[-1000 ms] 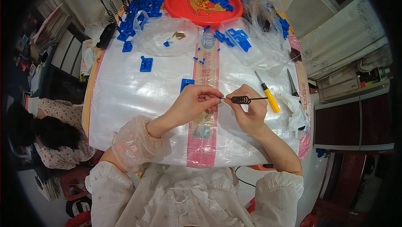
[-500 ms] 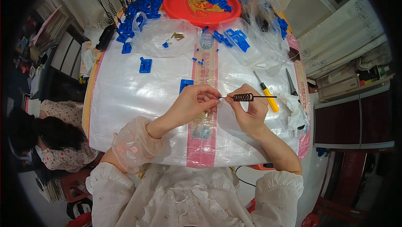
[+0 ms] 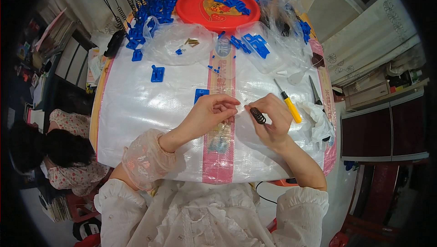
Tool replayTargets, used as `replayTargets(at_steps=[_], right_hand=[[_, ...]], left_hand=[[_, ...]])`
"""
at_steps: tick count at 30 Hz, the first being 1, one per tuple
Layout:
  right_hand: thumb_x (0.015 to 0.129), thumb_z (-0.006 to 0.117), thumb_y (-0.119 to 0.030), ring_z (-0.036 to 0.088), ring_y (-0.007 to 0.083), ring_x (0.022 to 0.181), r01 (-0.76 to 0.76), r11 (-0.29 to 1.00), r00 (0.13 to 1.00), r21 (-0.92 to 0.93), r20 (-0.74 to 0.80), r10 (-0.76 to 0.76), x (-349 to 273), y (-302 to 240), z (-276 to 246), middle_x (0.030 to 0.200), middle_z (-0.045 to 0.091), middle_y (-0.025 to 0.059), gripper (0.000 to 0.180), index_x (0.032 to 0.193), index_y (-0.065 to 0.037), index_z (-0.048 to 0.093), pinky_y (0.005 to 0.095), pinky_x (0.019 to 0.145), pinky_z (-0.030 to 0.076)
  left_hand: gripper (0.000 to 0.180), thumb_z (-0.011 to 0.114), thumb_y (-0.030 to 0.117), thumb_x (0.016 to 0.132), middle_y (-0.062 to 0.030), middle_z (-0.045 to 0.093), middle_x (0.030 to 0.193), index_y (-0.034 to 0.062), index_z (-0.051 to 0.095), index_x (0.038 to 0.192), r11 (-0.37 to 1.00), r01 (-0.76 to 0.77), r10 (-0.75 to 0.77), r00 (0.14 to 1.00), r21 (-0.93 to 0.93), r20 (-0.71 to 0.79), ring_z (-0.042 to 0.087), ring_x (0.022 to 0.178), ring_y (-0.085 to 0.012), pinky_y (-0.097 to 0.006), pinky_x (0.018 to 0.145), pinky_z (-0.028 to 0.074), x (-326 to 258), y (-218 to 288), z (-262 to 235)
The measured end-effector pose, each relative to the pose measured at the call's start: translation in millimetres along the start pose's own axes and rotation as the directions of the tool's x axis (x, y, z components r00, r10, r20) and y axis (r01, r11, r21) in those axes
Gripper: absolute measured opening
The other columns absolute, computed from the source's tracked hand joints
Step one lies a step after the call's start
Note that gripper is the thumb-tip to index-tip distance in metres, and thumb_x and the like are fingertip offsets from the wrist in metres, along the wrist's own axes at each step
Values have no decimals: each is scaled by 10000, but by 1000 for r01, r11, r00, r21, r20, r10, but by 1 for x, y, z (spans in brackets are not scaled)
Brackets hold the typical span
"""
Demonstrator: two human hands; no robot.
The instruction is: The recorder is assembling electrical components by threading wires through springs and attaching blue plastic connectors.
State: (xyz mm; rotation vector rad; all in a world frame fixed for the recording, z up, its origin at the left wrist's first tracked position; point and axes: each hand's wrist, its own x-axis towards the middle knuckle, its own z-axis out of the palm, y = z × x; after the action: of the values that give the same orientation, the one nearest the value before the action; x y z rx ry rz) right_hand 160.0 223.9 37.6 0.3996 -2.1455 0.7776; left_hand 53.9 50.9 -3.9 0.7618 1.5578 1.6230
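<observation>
My right hand pinches a dark coil spring on a thin rod, tilted just above the white woven sheet that covers the table. My left hand is curled right beside it, fingertips a short gap from the spring's upper end. Whether those fingers hold anything is hidden. A small blue plastic part lies just beyond my left hand. A yellow-handled screwdriver lies next to my right hand.
A red round tray with blue parts stands at the far edge, beside several blue parts with springs on rods. Clear plastic bags, another blue part, scissors and a white cloth lie around. A person sits at the left.
The spring on its rod was held level between both hands. It is now tilted in my right hand, and my left fingers have come off its end.
</observation>
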Motion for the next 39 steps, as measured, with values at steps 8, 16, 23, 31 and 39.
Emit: replayTargets(at_steps=[8, 16, 23, 31, 39], right_hand=[[705, 776, -3, 562, 205, 649, 291, 787, 955, -544, 115, -274, 13, 35, -31, 754, 599, 41, 212, 899, -15, 692, 338, 551, 401], [725, 795, 4, 584, 219, 685, 301, 751, 952, -588, 137, -274, 16, 39, -39, 771, 632, 49, 213, 920, -21, 712, 343, 584, 427], [696, 781, 18, 592, 224, 688, 290, 789, 956, -542, 128, -264, 16, 36, -35, 783, 638, 52, 250, 932, -14, 706, 348, 586, 434], [904, 710, -14, 640, 143, 767, -289, 957, 939, -12, -196, 281, -8, 30, -16, 835, 679, 63, 204, 1101, 16, 668, 289, 641, 469], [1002, 648, -145, 607, 93, 732, -697, 436, 680, 570, 330, 655, -12, 33, -7, 813, 690, 62, 208, 1122, 20, 687, 244, 662, 462]], left_hand=[[216, 588, 135, 1040, -18, 689, 894, -26, 702, 1128, 994, -1, -6, 998, -108, -66, 605, 766, -54, -210, 715, 507, 0, 8, -1], [167, 648, 129, 997, -7, 687, 858, -15, 731, 1015, 992, 86, -74, 990, -96, 121, 599, 748, -43, -210, 680, 485, -6, 26, -7], [104, 738, 70, 930, -7, 691, 913, -16, 722, 985, 995, 39, -27, 991, -90, 134, 621, 813, -41, -205, 720, 504, -7, 13, 1], [108, 718, 76, 948, 3, 681, 916, -8, 707, 1015, 981, 78, -64, 994, -178, 85, 620, 818, -39, -208, 720, 502, -7, 17, 3], [113, 721, 109, 957, 29, 666, 888, 7, 698, 1001, 984, -18, 20, 1000, -177, 12, 598, 795, -16, -191, 707, 488, -3, 6, 3]])
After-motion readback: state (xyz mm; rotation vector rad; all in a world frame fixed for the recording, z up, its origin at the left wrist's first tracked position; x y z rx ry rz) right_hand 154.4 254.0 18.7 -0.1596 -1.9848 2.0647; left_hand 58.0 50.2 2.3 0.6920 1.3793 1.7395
